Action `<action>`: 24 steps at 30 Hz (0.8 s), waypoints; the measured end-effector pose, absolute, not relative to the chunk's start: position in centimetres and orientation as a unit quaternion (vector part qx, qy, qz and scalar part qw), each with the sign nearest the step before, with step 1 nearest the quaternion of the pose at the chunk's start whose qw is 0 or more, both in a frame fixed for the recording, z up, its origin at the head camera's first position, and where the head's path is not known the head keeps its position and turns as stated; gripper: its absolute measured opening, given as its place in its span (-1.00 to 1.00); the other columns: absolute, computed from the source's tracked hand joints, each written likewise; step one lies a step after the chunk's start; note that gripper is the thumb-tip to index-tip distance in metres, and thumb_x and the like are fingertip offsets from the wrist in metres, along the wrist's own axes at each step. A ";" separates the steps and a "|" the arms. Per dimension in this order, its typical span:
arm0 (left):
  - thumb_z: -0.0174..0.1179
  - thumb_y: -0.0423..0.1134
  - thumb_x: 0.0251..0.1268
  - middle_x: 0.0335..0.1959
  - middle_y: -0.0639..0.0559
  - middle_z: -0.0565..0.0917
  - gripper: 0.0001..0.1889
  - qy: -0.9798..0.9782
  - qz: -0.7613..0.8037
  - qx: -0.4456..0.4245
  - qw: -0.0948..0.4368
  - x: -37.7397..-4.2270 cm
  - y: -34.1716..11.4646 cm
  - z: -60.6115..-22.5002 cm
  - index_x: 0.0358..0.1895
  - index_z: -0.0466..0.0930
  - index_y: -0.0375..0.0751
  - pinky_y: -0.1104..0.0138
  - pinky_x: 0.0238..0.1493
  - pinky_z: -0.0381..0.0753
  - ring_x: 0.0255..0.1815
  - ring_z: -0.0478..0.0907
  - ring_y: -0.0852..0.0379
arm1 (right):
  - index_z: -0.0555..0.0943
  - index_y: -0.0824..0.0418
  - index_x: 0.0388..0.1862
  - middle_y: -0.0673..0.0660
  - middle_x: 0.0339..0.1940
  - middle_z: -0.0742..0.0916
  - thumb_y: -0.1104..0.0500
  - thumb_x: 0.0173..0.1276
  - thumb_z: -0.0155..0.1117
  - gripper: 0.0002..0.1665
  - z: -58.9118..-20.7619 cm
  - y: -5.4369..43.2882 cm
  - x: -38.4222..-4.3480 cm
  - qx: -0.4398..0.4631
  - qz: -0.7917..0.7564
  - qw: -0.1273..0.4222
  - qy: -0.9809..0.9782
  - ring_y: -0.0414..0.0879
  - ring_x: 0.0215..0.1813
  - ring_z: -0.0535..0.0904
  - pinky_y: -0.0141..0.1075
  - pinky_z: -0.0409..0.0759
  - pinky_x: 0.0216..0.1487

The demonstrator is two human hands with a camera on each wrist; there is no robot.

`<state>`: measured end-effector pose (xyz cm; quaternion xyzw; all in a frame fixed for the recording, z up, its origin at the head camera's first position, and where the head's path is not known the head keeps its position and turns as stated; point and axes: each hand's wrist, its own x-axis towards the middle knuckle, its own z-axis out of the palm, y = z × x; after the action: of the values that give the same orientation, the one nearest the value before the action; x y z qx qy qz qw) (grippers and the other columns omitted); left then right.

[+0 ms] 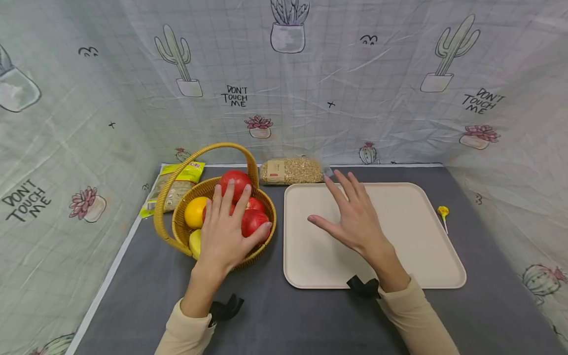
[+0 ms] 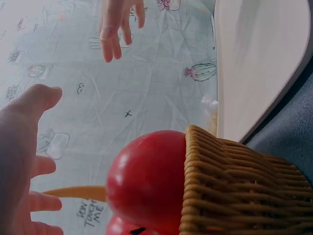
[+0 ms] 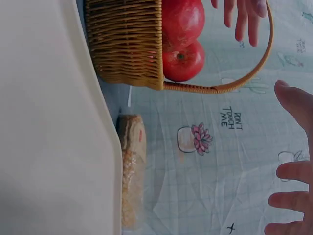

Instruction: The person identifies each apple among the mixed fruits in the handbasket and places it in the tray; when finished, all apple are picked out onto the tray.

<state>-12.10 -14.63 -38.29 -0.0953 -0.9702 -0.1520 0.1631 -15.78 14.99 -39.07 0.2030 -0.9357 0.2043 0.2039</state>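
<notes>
My left hand hovers over a yellow-brown wicker basket with its fingers spread and nothing held. Large red round fruits fill much of the basket; a glossy one bulges past the rim in the left wrist view. An orange-yellow round fruit and a paler yellow fruit lie at the basket's left side, partly covered by the hand. Above a cream tray, my right hand is held with fingers and thumb apart, gripping nothing.
Behind the basket's left side lies a yellow-green packet. A clear bag of grains lies along the back edge, behind the tray's left corner. To the tray's right is a yellow lollipop. The basket's tall handle arches upward.
</notes>
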 end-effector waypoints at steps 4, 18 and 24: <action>0.19 0.31 0.20 0.61 -0.17 0.13 -0.11 -0.959 -0.175 -0.095 0.201 -11.3 -15.1 -38.1 0.57 0.18 0.07 -0.25 0.52 0.08 0.62 0.00 -0.30 | 0.30 0.05 0.55 0.19 0.58 0.32 -0.40 0.08 0.41 0.13 -38.8 14.2 -16.2 0.220 0.224 0.206 -0.927 0.27 0.60 0.14 0.25 0.23 0.49; 0.16 0.25 0.28 0.41 -0.19 0.45 -0.25 -0.906 -0.236 -0.131 0.327 -9.0 -16.4 -38.3 0.40 0.43 -0.15 -0.15 0.22 0.52 0.32 0.42 -0.21 | 0.32 0.10 0.53 0.16 0.57 0.32 -0.38 0.09 0.44 0.12 -38.2 10.8 -16.9 0.287 0.270 0.182 -0.901 0.15 0.58 0.19 0.15 0.31 0.49; 0.00 0.31 0.40 0.21 -0.20 0.61 -0.29 -0.872 -0.264 -0.142 0.388 -8.0 -16.9 -38.3 0.27 0.55 -0.25 0.06 0.10 0.61 0.16 0.53 -0.17 | 0.30 0.06 0.54 0.14 0.56 0.33 -0.34 0.10 0.45 0.10 -38.1 9.3 -17.1 0.316 0.279 0.180 -0.889 0.10 0.58 0.20 0.11 0.35 0.47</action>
<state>-8.03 -16.86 -38.27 -0.1419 -0.8717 -0.2642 0.3875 -17.11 9.34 -38.08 0.3162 -0.8887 0.2788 0.1804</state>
